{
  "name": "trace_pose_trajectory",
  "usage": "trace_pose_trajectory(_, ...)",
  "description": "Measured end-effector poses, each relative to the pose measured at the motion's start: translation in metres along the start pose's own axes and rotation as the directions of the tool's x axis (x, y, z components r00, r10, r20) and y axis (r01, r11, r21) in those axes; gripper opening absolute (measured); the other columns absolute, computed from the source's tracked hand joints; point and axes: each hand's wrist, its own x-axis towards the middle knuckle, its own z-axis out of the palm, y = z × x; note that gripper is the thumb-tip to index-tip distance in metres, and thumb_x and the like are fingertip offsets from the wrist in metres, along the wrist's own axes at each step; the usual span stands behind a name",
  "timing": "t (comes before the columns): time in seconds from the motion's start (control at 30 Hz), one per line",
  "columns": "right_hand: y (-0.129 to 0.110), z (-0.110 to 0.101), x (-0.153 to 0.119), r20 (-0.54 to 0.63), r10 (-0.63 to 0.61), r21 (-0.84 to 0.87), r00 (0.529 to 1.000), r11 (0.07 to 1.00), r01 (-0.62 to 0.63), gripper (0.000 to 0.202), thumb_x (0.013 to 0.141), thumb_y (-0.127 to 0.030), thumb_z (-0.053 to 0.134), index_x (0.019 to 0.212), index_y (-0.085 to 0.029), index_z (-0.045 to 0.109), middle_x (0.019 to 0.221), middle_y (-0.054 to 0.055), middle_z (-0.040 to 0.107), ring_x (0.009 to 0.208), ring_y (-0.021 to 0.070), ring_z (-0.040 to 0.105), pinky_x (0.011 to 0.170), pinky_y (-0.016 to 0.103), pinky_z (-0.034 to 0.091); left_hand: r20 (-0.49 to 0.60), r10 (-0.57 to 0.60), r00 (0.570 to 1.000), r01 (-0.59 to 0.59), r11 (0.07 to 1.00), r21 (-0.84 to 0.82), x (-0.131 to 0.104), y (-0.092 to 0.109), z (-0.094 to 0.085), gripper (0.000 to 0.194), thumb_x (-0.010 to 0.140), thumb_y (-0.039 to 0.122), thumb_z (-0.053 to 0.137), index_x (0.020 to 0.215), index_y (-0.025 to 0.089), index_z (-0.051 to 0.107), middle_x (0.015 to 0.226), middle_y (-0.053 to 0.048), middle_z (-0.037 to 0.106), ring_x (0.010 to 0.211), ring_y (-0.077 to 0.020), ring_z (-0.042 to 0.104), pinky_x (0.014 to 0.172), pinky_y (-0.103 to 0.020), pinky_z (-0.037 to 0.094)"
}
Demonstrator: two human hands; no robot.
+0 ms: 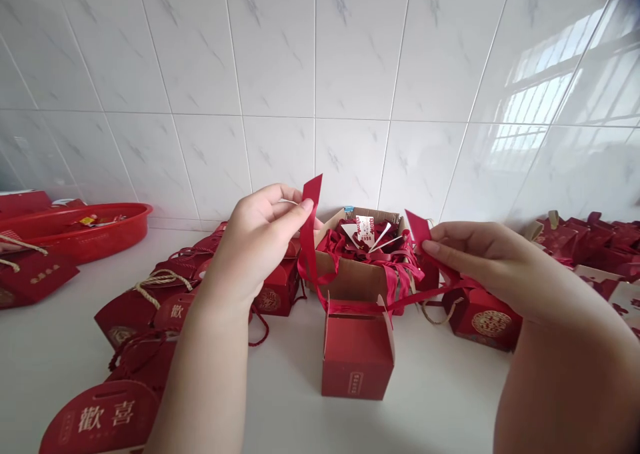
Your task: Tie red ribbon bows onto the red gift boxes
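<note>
A small red gift box (357, 357) stands upright in front of me, with a red ribbon (415, 299) running through its top. My left hand (275, 224) pinches one end of that ribbon between thumb and fingers, above and left of the box. To the right, my right hand (475, 254) grips the other end, its tip sticking up past the thumb. Both ribbon ends are spread apart, and the left one hangs in a loose curl. Just behind the gift box is an open cardboard box (345, 282) filled with red ribbons and card tags.
Red gift boxes with rope handles (133, 305) crowd the left side. A red basin (125, 231) stands at the far left. On the right are a box with a gold emblem (483, 322) and several more red boxes (575, 244). A tiled wall (350, 54) closes the back.
</note>
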Motion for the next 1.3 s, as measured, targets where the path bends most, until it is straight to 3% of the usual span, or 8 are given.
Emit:
trace_pose_trajectory(0.1, 0.002, -0.001, -0.001, 0.1, 0.001, -0.023, 0.995, 1.0, 0.001, 0.033, 0.081, -0.049, 0.061, 0.068, -0.019, 0.059, 0.059, -0.001, 0.053, 0.05, 0.01, 0.045, 0.042, 0.022, 0.036, 0.035, -0.001, 0.999, 0.001, 1.0, 0.013, 0.001, -0.001, -0.002, 0.012, 0.08, 0.03, 0.063, 0.076, 0.019, 0.061, 0.065, -0.003, 0.068, 0.062, -0.0193, 0.066, 0.061, -0.03, 0.054)
trace_pose_trajectory(0.17, 0.002, -0.001, -0.001, 0.099, 0.019, -0.032, 0.995, 0.999, -0.016, 0.033, 0.082, -0.05, 0.06, 0.069, -0.019, 0.059, 0.059, -0.001, 0.054, 0.049, 0.01, 0.045, 0.042, 0.022, 0.037, 0.048, 0.005, 0.999, -0.006, 1.0, 0.024, 0.001, -0.002, -0.003, 0.014, 0.081, 0.032, 0.062, 0.077, 0.019, 0.06, 0.062, -0.002, 0.066, 0.06, -0.0183, 0.064, 0.06, -0.03, 0.053)
trace_pose_trajectory(0.27, 0.0, 0.001, -0.001, -0.036, 0.038, 0.012, 0.999, 0.999, -0.038, 0.034, 0.082, -0.052, 0.059, 0.072, -0.02, 0.06, 0.059, 0.0, 0.056, 0.048, 0.0106, 0.047, 0.042, 0.022, 0.039, 0.047, 0.014, 0.999, -0.016, 0.999, 0.044, 0.001, -0.003, -0.002, 0.016, 0.082, 0.035, 0.061, 0.078, 0.02, 0.059, 0.063, -0.001, 0.065, 0.055, -0.0155, 0.061, 0.059, -0.029, 0.051)
trace_pose_trajectory(0.37, -0.004, 0.005, 0.001, -0.187, -0.025, 0.054, 0.982, 0.998, 0.036, 0.031, 0.083, -0.05, 0.06, 0.074, -0.021, 0.063, 0.063, 0.0, 0.059, 0.051, 0.0108, 0.05, 0.043, 0.022, 0.039, 0.015, 0.032, 0.999, -0.033, 0.999, 0.02, 0.001, -0.004, 0.0, 0.016, 0.081, 0.036, 0.063, 0.08, 0.021, 0.06, 0.071, -0.001, 0.066, 0.056, -0.0144, 0.06, 0.06, -0.029, 0.051)
trace_pose_trajectory(0.6, -0.001, 0.015, 0.013, -0.487, -0.172, 0.092, 0.856, 0.965, 0.246, 0.022, 0.077, -0.046, 0.068, 0.079, -0.024, 0.071, 0.073, 0.002, 0.068, 0.061, 0.0154, 0.06, 0.047, 0.025, 0.043, -0.051, 0.049, 0.998, -0.055, 0.992, -0.117, 0.005, -0.006, 0.002, 0.014, 0.075, 0.032, 0.068, 0.077, 0.019, 0.065, 0.078, -0.001, 0.063, 0.073, -0.0143, 0.059, 0.067, -0.025, 0.049)
trace_pose_trajectory(0.83, 0.0, 0.027, 0.026, -0.495, -0.174, 0.196, 0.851, 0.932, 0.304, 0.021, 0.078, -0.043, 0.067, 0.079, -0.023, 0.071, 0.071, 0.002, 0.071, 0.065, 0.0183, 0.065, 0.061, 0.031, 0.052, -0.166, 0.084, 0.982, -0.113, 0.979, -0.17, 0.007, -0.008, 0.004, 0.012, 0.071, 0.028, 0.071, 0.071, 0.019, 0.064, 0.07, 0.002, 0.06, 0.064, -0.0119, 0.055, 0.058, -0.022, 0.045)
trace_pose_trajectory(1.03, 0.001, 0.03, 0.028, -0.513, -0.161, 0.227, 0.843, 0.922, 0.315, 0.017, 0.077, -0.042, 0.069, 0.08, -0.025, 0.072, 0.074, 0.001, 0.07, 0.073, 0.0184, 0.065, 0.066, 0.03, 0.051, -0.252, 0.151, 0.956, -0.183, 0.977, -0.106, 0.004, -0.004, 0.009, 0.017, 0.073, 0.029, 0.07, 0.063, 0.02, 0.06, 0.06, 0.004, 0.05, 0.059, -0.0103, 0.047, 0.058, -0.023, 0.041)
trace_pose_trajectory(1.3, -0.003, 0.032, 0.028, -0.521, -0.126, 0.301, 0.844, 0.898, 0.32, 0.011, 0.074, -0.038, 0.073, 0.076, -0.026, 0.074, 0.071, 0.0, 0.07, 0.076, 0.0188, 0.065, 0.07, 0.032, 0.05, -0.291, 0.21, 0.933, -0.241, 0.968, -0.073, 0.006, -0.008, 0.01, 0.015, 0.074, 0.029, 0.071, 0.067, 0.021, 0.061, 0.063, 0.003, 0.052, 0.061, -0.0106, 0.048, 0.06, -0.023, 0.041)
